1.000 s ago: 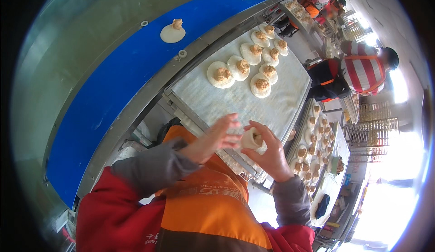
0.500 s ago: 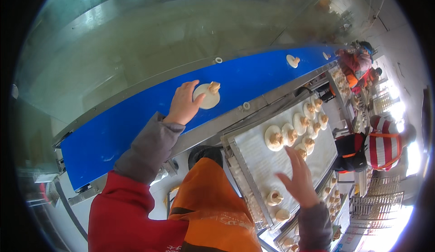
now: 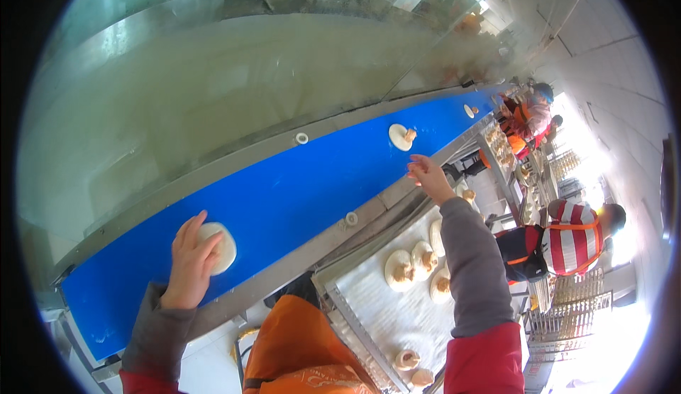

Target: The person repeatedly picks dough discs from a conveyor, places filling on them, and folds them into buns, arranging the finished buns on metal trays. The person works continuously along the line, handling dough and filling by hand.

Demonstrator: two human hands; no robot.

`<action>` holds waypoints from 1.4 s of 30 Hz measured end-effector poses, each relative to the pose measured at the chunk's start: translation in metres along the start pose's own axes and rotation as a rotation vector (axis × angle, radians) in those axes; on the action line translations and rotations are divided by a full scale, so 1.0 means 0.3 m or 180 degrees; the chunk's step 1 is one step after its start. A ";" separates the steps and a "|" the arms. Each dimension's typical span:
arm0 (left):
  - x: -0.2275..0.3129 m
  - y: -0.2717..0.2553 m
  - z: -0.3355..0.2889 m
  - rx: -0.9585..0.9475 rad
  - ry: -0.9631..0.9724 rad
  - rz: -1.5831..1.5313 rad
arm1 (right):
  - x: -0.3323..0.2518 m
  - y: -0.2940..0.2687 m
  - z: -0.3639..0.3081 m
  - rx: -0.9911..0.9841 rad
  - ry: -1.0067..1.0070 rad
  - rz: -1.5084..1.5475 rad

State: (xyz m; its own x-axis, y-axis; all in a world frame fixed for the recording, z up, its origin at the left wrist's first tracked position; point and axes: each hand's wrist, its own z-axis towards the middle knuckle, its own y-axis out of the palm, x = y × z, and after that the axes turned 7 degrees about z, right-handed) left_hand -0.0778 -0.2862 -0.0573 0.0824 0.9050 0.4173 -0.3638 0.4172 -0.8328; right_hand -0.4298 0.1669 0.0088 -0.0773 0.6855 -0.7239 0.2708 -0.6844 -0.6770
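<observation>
My left hand (image 3: 189,258) is over the near-left part of the blue conveyor belt (image 3: 298,174). Its thumb and stretched fingers are apart, touching the left edge of a flat white dough round (image 3: 224,250). No filling shows on that round; the hand may cover some. My right hand (image 3: 429,178) reaches over the belt's near edge, with its fingers loosely bent and nothing visible in them. Just beyond it on the belt lies another dough round (image 3: 397,137) with a lump of brownish filling. A third round (image 3: 468,111) is farther up the belt.
To the right of the belt stands a cloth-lined tray (image 3: 362,323) bearing several filled dough rounds (image 3: 400,270). My right forearm covers part of it. Co-workers stand farther right, one in a striped top (image 3: 571,238). Wire racks (image 3: 571,316) are behind them.
My left hand and its nearby dough round have shifted left and nearer in view. My right hand has moved from above the tray up to the belt's edge. The view has shifted too.
</observation>
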 end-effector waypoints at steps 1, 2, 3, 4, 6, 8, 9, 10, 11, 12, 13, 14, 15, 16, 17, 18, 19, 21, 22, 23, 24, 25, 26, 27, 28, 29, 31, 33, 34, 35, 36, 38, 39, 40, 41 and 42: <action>-0.006 -0.029 -0.018 0.0002 -0.0111 0.0304 | 0.036 -0.010 0.074 0.0218 0.0203 0.0019; -0.021 -0.064 -0.030 -0.0154 -0.0166 0.0200 | 0.072 -0.002 0.123 0.0377 -0.0141 -0.0575; -0.042 -0.104 -0.039 -0.0308 -0.0233 0.0100 | 0.098 0.023 0.170 0.0525 -0.0496 -0.1166; -0.061 -0.137 -0.044 -0.0459 -0.0295 0.0001 | 0.110 0.043 0.216 0.0681 -0.0855 -0.1752; -0.077 -0.184 -0.071 -0.0494 -0.1130 -0.0313 | 0.106 0.075 0.280 0.0282 -0.1192 -0.2539; -0.122 -0.234 -0.089 -0.0773 -0.1797 -0.0494 | 0.073 0.102 0.317 0.0027 -0.1269 -0.2694; -0.157 -0.267 -0.097 -0.1054 -0.2055 -0.0522 | 0.051 0.108 0.329 -0.0085 -0.1219 -0.2413; -0.191 -0.293 -0.106 -0.1290 -0.2220 -0.0470 | 0.026 0.108 0.340 -0.0285 -0.1115 -0.2240; -0.221 -0.313 -0.120 -0.1375 -0.2135 -0.0404 | 0.003 0.108 0.347 -0.0390 -0.1024 -0.2067; -0.247 -0.331 -0.141 -0.1414 -0.1967 -0.0261 | -0.018 0.113 0.352 -0.0678 -0.0732 -0.1327; -0.269 -0.348 -0.166 -0.1477 -0.1794 -0.0106 | -0.032 0.125 0.350 -0.0865 -0.0424 -0.0561; -0.288 -0.357 -0.192 -0.1219 -0.1373 0.0053 | -0.044 0.143 0.348 -0.1105 -0.0120 0.0254; -0.308 -0.374 -0.219 -0.1298 -0.1795 -0.0168 | -0.054 0.167 0.347 -0.0994 -0.0121 -0.0153; -0.325 -0.396 -0.248 -0.1399 -0.2214 -0.0388 | -0.060 0.198 0.343 -0.0968 -0.0108 -0.0525; -0.341 -0.415 -0.279 -0.1501 -0.2532 -0.0537 | -0.065 0.229 0.339 -0.0986 -0.0074 -0.0837; -0.359 -0.436 -0.308 -0.1656 -0.2379 -0.0289 | -0.075 0.258 0.341 -0.0956 -0.0522 -0.1111; -0.378 -0.460 -0.339 -0.1806 -0.2109 0.0013 | -0.090 0.288 0.342 -0.0830 -0.0921 -0.1352; -0.402 -0.497 -0.415 -0.1763 -0.1736 0.0266 | -0.113 0.366 0.310 -0.0549 -0.0801 -0.0735; -0.412 -0.508 -0.459 -0.1564 -0.1653 0.0216 | -0.145 0.386 0.315 -0.0712 -0.0737 -0.0951; -0.423 -0.519 -0.509 -0.1322 -0.1506 0.0269 | -0.181 0.406 0.313 -0.0887 -0.0402 -0.1256; -0.452 -0.548 -0.543 -0.1529 -0.1956 0.0169 | -0.216 0.427 0.301 -0.1164 -0.0285 -0.1331; -0.473 -0.570 -0.588 -0.1539 -0.2139 0.0204 | -0.253 0.443 0.287 -0.1341 -0.0085 -0.1408; -0.499 -0.594 -0.632 -0.1534 -0.2315 0.0233 | -0.282 0.463 0.263 -0.1562 -0.0076 -0.1457; -0.522 -0.613 -0.678 -0.1368 -0.2281 0.0155 | -0.315 0.482 0.244 -0.1742 -0.0071 -0.1519; -0.545 -0.636 -0.723 -0.1397 -0.2369 0.0657 | -0.332 0.503 0.207 -0.1639 -0.0249 -0.1404; -0.563 -0.664 -0.765 -0.1449 -0.2118 0.0910 | -0.348 0.525 0.173 -0.1668 -0.0274 -0.1299; -0.579 -0.718 -0.822 -0.1522 -0.1941 0.1440 | -0.393 0.571 0.128 -0.1714 -0.0446 -0.0996; -0.557 -0.757 -0.833 -0.1271 -0.2023 0.0904 | -0.421 0.615 0.079 -0.1608 -0.0436 -0.0960; -0.542 -0.783 -0.805 -0.1212 -0.2222 0.0202 | -0.446 0.642 0.066 -0.1528 -0.0359 -0.1016; -0.510 -0.788 -0.773 -0.0956 -0.2295 -0.0322 | -0.479 0.678 0.056 -0.1883 -0.0231 -0.1059; -0.467 -0.792 -0.732 -0.1100 -0.2401 -0.0811 | -0.510 0.713 0.037 -0.2276 -0.0348 -0.1120; -0.352 -0.743 -0.637 -0.0873 -0.2095 -0.1644 | -0.548 0.792 -0.051 -0.1766 -0.1060 -0.1398; -0.286 -0.704 -0.578 -0.0998 -0.2338 -0.2011 | -0.568 0.815 -0.090 -0.1769 -0.1274 -0.1386; -0.213 -0.661 -0.519 -0.1127 -0.2438 -0.2355 | -0.577 0.827 -0.143 -0.1667 -0.1341 -0.1048; -0.136 -0.613 -0.462 -0.1272 -0.2493 -0.2731 | -0.588 0.834 -0.199 -0.1757 -0.1322 -0.0890; -0.054 -0.556 -0.404 -0.1377 -0.2295 -0.2815 | -0.605 0.825 -0.247 -0.1767 -0.1434 -0.0857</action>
State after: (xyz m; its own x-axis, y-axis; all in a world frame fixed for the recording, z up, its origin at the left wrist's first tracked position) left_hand 0.0941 -0.3605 0.0309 -0.4386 0.0986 0.8933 -0.0928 0.9837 -0.1542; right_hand -0.2776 -0.1085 -0.0174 -0.5606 0.5619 -0.6082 0.6207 -0.2011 -0.7579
